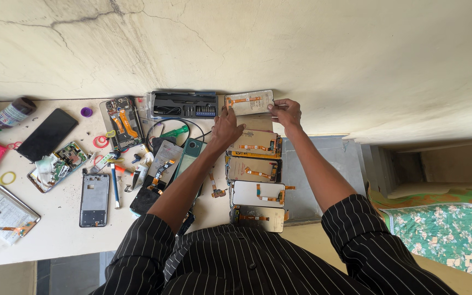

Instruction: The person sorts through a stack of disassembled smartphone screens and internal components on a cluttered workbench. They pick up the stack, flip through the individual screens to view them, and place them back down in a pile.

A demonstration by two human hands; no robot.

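Observation:
A phone display panel (249, 102) with an orange flex cable lies at the far edge of the white table (61, 218), against the wall. My left hand (226, 129) grips its left end. My right hand (286, 112) grips its right end. Both arms wear a black pinstriped shirt. Below the held panel, several more display panels (258, 194) with orange flex cables lie in a column toward me.
A dark tool case (184, 104) sits left of the held panel. Opened phones (121, 121), a phone frame (94, 199), a black phone (47, 134), a bottle (9, 114), cables and small parts cover the left side. A green floral cloth (443, 235) lies at right.

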